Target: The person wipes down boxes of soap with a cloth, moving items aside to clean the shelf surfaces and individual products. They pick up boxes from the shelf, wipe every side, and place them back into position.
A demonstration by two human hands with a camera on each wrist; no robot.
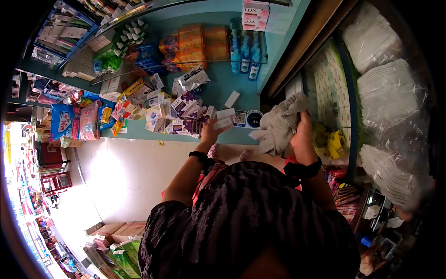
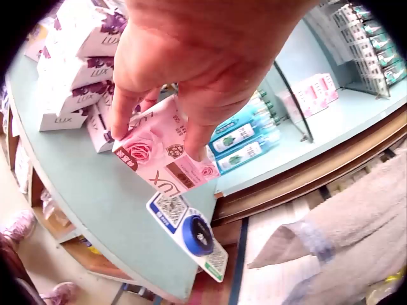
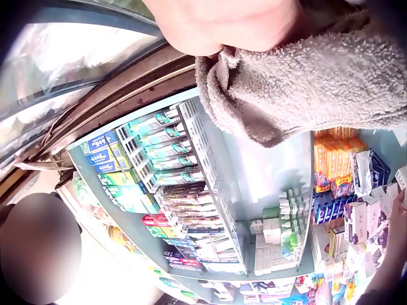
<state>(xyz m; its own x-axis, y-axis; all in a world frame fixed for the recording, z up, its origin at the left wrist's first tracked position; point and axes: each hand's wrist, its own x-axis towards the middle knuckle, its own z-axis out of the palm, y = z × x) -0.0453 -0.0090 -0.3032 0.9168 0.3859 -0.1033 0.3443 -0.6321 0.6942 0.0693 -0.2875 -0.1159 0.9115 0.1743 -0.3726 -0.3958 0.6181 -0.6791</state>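
My left hand (image 1: 210,132) pinches a pink LUX soap box (image 2: 149,149) with a rose printed on it, fingers on one side and thumb on the other. In the left wrist view the box is tilted over the pale green shelf (image 2: 108,197), overlapping a QR code card (image 2: 213,254). Just left of that hand lies a heap of purple and white LUX boxes (image 1: 186,108). My right hand (image 1: 304,139) grips a bunched grey towel (image 1: 278,125), which hangs beside the shelf's right end. A small white box (image 1: 232,98) lies on the shelf beyond the pink one.
Blue bottles (image 1: 245,58) stand at the back right, with orange packs (image 1: 190,42) to their left. A glass pane (image 2: 292,105) edges the inner shelf. Plastic-wrapped bundles (image 1: 390,93) line the far right. Cartons (image 1: 116,237) and green boxes sit on the floor at lower left.
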